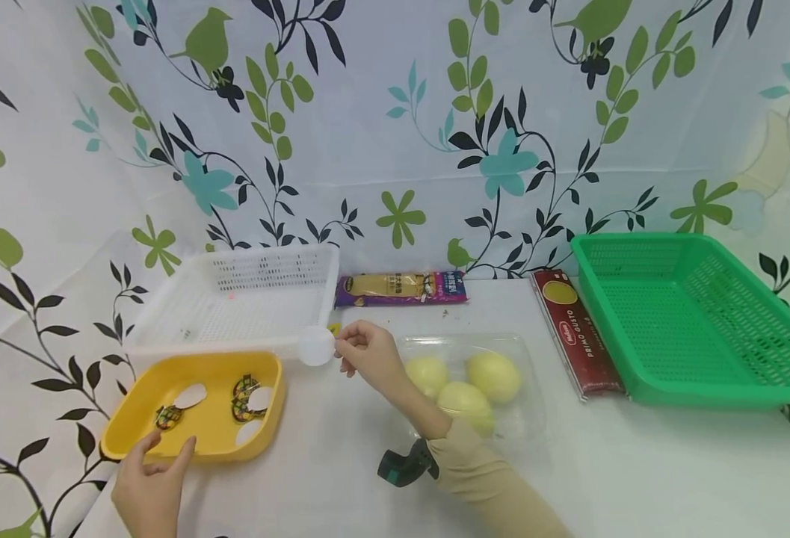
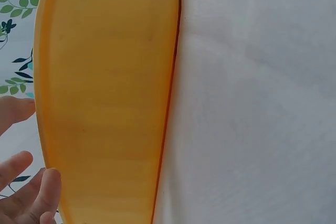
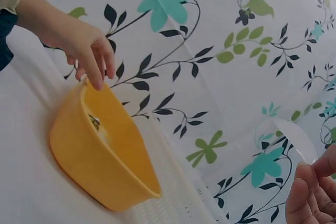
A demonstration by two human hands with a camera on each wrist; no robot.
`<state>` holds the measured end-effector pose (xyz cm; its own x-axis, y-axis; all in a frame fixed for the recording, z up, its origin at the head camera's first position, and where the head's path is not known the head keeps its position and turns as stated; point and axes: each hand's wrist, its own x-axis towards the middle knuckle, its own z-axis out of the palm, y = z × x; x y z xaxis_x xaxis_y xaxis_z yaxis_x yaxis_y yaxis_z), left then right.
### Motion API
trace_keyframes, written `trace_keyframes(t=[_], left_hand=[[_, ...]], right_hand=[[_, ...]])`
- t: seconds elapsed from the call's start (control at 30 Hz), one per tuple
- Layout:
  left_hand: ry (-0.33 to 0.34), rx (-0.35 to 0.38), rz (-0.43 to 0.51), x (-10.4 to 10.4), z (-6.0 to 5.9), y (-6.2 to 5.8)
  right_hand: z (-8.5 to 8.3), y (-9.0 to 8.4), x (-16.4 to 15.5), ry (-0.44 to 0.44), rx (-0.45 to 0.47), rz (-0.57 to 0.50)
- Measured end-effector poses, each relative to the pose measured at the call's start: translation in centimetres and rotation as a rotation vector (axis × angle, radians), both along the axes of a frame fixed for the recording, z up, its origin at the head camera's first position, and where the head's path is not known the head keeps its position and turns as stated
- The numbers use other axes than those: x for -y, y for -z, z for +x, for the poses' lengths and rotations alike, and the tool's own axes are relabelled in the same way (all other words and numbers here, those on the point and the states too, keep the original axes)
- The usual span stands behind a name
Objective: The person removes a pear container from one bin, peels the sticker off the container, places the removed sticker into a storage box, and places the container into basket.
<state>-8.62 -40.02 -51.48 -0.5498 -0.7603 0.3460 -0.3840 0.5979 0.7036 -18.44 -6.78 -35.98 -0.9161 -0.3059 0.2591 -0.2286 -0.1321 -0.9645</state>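
My right hand (image 1: 371, 355) pinches a thin, round white disc (image 1: 317, 345) by its edge, over the front of the white basket (image 1: 300, 299). The same disc (image 3: 297, 139) looks slightly translucent in the right wrist view. My left hand (image 1: 151, 482) is at the near rim of the yellow basin (image 1: 220, 452), thumb and fingers apart, fingertips by the rim (image 2: 38, 77). Inside the basin lie several white rounded pieces (image 1: 190, 396) and small dark, multicoloured patterned items (image 1: 168, 417); their kind is unclear.
A clear plastic box (image 1: 532, 388) with yellow-green round fruit (image 1: 494, 377) stands mid-table. Behind lies a purple-and-yellow packet (image 1: 401, 288). A dark red packet (image 1: 576, 332) lies beside the green basket (image 1: 637, 388) at the right. A patterned cloth (image 1: 395, 149) hangs behind.
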Motion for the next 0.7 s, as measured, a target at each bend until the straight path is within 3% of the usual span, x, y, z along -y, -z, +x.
trace_keyframes(t=[0.37, 0.57, 0.7], left_hand=[[0.012, -0.075, 0.085, 0.0, 0.1, -0.1], [0.013, -0.053, 0.147, 0.4, -0.2, -0.1], [0.005, -0.017, 0.198, 0.4, 0.1, 0.1]], right_hand=[[0.1, 1.4, 4.6, 0.012, 0.012, 0.030], [0.6, 2.1, 7.1, -0.028, 0.026, 0.052], [0.8, 3.5, 8.0, -0.057, 0.051, 0.089]])
